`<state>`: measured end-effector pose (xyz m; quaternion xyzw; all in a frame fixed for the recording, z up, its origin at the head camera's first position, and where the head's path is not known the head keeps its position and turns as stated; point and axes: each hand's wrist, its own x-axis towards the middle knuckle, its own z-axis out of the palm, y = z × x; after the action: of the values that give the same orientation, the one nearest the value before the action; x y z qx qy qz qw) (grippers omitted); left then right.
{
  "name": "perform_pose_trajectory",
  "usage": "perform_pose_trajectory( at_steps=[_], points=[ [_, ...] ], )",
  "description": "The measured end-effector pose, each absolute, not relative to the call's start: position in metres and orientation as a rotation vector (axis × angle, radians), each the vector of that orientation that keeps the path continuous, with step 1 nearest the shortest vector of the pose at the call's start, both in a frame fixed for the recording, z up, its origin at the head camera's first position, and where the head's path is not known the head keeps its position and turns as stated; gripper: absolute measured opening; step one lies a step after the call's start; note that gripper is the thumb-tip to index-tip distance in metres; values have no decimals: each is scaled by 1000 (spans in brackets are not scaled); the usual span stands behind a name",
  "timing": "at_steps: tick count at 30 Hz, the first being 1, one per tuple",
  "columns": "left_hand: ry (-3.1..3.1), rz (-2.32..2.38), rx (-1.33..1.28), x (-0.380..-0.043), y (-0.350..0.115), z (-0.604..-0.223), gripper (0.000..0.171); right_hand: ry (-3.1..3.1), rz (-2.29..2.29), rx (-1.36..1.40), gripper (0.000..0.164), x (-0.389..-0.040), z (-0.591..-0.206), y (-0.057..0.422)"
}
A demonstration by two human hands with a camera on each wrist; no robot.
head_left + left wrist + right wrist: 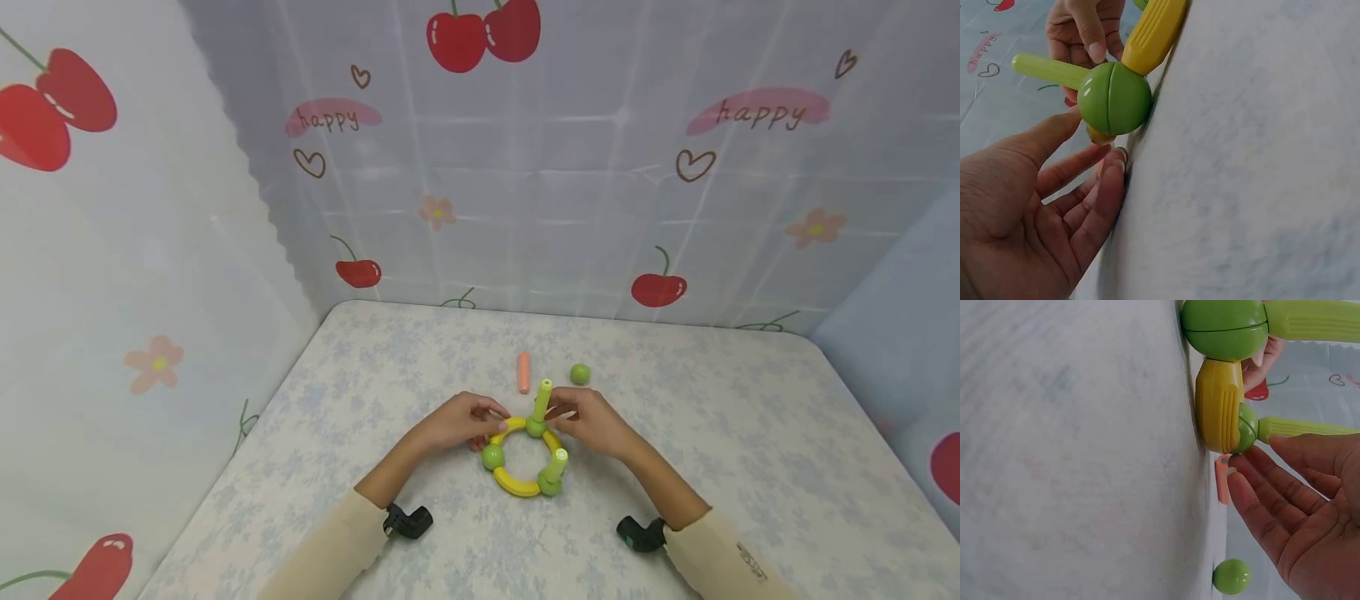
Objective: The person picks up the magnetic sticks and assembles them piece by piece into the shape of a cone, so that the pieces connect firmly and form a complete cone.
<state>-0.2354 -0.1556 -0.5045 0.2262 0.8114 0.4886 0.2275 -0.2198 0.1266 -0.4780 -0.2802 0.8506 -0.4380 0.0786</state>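
A toy ring of yellow curved rods [517, 483] joined by green balls [492, 457] lies on the table. Two light green sticks stand up from it, a far one [542, 402] and a near one [557, 465]. The left hand [467, 418] holds the ring's far-left yellow curved rod [514, 424], thumb on top; the near ball [1114, 99] covers much of that grip in the left wrist view. At the far ball [1246, 430], the right hand [590, 419] has its thumb by the stick's base and its fingertips [1239, 475] right at the ball.
Beyond the ring lie a loose pink-orange stick [523, 372] and a single green ball [581, 373]. A pale patterned cloth covers the table [360, 375]. Cherry-printed curtains [517, 183] hang behind the table and at its sides.
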Motion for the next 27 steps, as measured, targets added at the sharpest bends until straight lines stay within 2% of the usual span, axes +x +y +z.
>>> perform_pose_trajectory(
  at_steps=[6, 9, 13, 27],
  points=[
    [2173, 1084, 781, -235, -170, -488, 64, 2377, -1341, -823, 34, -223, -480, 129],
    [2172, 1041, 800, -234, -170, -486, 71, 2326, -1344, -802, 34, -224, -481, 131],
    [2181, 1038, 793, -233, -168, -485, 70, 2302, -1331, -787, 36, -226, -482, 134],
    [2222, 1138, 762, -236, -170, -491, 47, 2069, -1391, -805, 30, -238, -486, 161]
  ],
)
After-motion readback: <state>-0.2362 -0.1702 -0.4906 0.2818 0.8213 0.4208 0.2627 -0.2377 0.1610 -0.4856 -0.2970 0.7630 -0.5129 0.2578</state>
